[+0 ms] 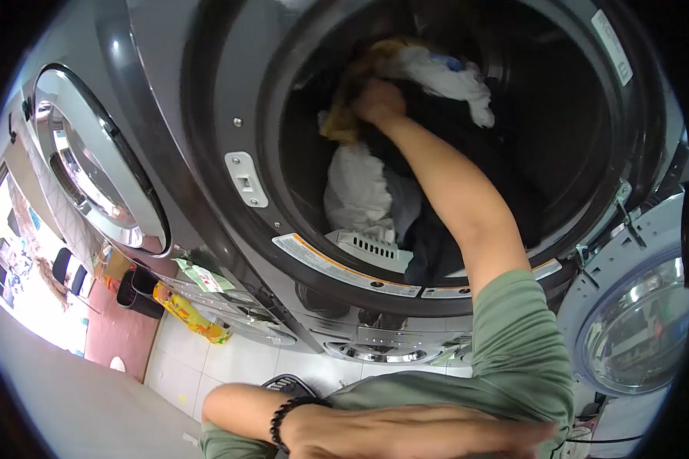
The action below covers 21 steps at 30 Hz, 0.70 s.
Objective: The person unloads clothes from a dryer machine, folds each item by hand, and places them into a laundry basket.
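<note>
So the right hand (pixel 378 101) is reached deep into the drum (pixel 559 122) of a front-loading machine, arm stretched all the way in. The fingers are closed around a yellow cloth (pixel 343 122), which is bunched up near the top of the laundry pile inside the drum. Just beside the hand, toward the back of the drum, a white cloth (pixel 455 76) with a bit of blue on it is draped over dark clothes (pixel 436 245). Below the hand, another white garment (pixel 357 191) is slumped against the drum's front lip, next to something white with vent slots (pixel 371 246).

The left hand (pixel 406 432) is held low, well outside the drum and below the machine's front, laid flat against the green shirt (pixel 517 344) with the fingers stretched out and nothing gripped. A black bead bracelet (pixel 287 417) is worn on that wrist.

The machine's open door (pixel 639 321) is swung out to the right of the drum. A second machine's closed door (pixel 99 161) is seen to the left of the drum. A yellow package (pixel 187 314) is propped on the floor below that.
</note>
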Each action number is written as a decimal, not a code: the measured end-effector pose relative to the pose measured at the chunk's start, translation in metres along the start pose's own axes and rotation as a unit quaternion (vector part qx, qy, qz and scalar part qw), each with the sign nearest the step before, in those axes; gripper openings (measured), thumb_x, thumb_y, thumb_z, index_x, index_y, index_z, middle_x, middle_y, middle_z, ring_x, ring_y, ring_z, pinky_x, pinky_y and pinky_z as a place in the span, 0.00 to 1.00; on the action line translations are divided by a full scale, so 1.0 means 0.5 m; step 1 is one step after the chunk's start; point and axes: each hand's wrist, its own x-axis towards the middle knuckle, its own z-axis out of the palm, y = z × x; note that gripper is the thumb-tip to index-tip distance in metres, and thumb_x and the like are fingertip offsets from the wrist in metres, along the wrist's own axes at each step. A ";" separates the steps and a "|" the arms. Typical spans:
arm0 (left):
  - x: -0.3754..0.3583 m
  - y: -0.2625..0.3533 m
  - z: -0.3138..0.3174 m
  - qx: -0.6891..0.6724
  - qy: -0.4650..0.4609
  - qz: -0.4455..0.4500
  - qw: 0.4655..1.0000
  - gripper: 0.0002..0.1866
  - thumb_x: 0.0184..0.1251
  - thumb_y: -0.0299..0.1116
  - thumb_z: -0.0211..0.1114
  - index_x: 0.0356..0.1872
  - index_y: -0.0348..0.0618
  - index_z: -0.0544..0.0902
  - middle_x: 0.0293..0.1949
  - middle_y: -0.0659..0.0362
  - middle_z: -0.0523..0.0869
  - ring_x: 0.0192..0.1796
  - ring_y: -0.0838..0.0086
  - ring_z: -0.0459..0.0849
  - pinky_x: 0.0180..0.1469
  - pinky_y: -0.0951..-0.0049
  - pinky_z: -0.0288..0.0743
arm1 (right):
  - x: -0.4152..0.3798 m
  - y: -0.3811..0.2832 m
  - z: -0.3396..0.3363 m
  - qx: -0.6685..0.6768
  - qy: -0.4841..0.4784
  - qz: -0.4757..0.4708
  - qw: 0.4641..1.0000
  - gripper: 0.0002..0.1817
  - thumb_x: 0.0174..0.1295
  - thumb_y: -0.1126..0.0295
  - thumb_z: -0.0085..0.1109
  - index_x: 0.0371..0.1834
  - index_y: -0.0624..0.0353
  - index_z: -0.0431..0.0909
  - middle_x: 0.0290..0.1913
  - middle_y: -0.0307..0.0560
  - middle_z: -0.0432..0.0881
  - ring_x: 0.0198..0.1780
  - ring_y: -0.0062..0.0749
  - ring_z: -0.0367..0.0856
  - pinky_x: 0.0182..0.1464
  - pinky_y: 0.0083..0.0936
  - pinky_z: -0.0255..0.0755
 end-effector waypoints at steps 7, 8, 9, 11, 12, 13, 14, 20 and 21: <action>0.035 -0.110 0.027 -0.037 0.107 0.180 0.977 0.43 0.69 0.65 0.41 0.43 0.23 0.79 0.45 0.35 0.80 0.51 0.51 0.81 0.50 0.65 0.78 | -0.044 -0.124 0.176 0.031 -0.038 -0.396 0.917 0.30 0.47 0.65 0.62 0.59 0.41 0.76 0.50 0.53 0.81 0.51 0.46 0.80 0.52 0.41 0.75; 0.044 -0.114 0.022 -0.035 0.100 0.202 0.974 0.43 0.70 0.65 0.40 0.42 0.23 0.80 0.46 0.35 0.80 0.51 0.51 0.81 0.50 0.64 0.78 | -0.036 -0.109 0.218 -0.004 -0.034 -0.418 0.908 0.30 0.47 0.65 0.62 0.60 0.42 0.75 0.50 0.54 0.81 0.51 0.47 0.80 0.52 0.40 0.75; 0.082 -0.085 -0.014 0.013 0.025 0.189 0.982 0.43 0.70 0.65 0.39 0.42 0.23 0.80 0.48 0.35 0.79 0.52 0.52 0.80 0.52 0.63 0.78 | -0.033 -0.097 0.268 -0.037 -0.033 -0.441 0.896 0.31 0.47 0.66 0.61 0.61 0.43 0.74 0.50 0.55 0.80 0.52 0.47 0.79 0.53 0.39 0.74; 0.083 -0.046 -0.031 0.094 -0.034 0.120 0.988 0.45 0.69 0.67 0.36 0.43 0.24 0.80 0.52 0.34 0.76 0.54 0.52 0.79 0.54 0.62 0.76 | -0.042 -0.091 0.295 -0.067 -0.049 -0.453 0.888 0.32 0.47 0.66 0.60 0.62 0.45 0.73 0.52 0.56 0.79 0.53 0.48 0.78 0.54 0.39 0.73; 0.058 -0.033 -0.027 0.127 -0.020 0.067 0.989 0.46 0.68 0.68 0.34 0.44 0.25 0.80 0.54 0.33 0.74 0.55 0.51 0.78 0.55 0.61 0.74 | -0.050 -0.083 0.293 -0.066 -0.066 -0.444 0.891 0.31 0.48 0.67 0.60 0.62 0.45 0.73 0.53 0.57 0.79 0.54 0.48 0.78 0.56 0.39 0.72; 0.038 -0.025 -0.032 0.159 -0.020 0.035 0.986 0.47 0.68 0.69 0.33 0.44 0.26 0.81 0.55 0.33 0.73 0.55 0.51 0.77 0.57 0.61 0.73 | -0.053 -0.082 0.286 -0.067 -0.081 -0.436 0.894 0.31 0.49 0.67 0.59 0.62 0.46 0.73 0.54 0.57 0.78 0.55 0.48 0.77 0.57 0.39 0.71; 0.017 -0.017 -0.037 0.191 -0.023 0.004 0.981 0.48 0.67 0.70 0.31 0.44 0.27 0.81 0.56 0.33 0.72 0.56 0.51 0.77 0.58 0.60 0.72 | -0.051 -0.089 0.275 -0.067 -0.108 -0.414 0.901 0.31 0.50 0.66 0.60 0.62 0.47 0.72 0.57 0.54 0.77 0.56 0.48 0.77 0.58 0.39 0.71; -0.075 0.062 -0.017 0.453 0.095 -0.193 0.865 0.55 0.59 0.77 0.24 0.43 0.31 0.84 0.55 0.35 0.75 0.55 0.51 0.77 0.60 0.57 0.68 | -0.077 -0.073 -0.052 0.022 -0.054 -0.262 0.963 0.24 0.57 0.61 0.57 0.58 0.53 0.75 0.56 0.54 0.78 0.54 0.49 0.78 0.58 0.40 0.71; -0.101 0.067 -0.015 0.500 0.121 -0.205 0.833 0.55 0.59 0.78 0.24 0.42 0.31 0.84 0.53 0.36 0.77 0.54 0.51 0.77 0.59 0.56 0.67 | -0.068 -0.038 -0.106 0.040 0.033 -0.218 0.975 0.22 0.58 0.60 0.56 0.55 0.55 0.78 0.51 0.55 0.81 0.51 0.49 0.80 0.56 0.40 0.72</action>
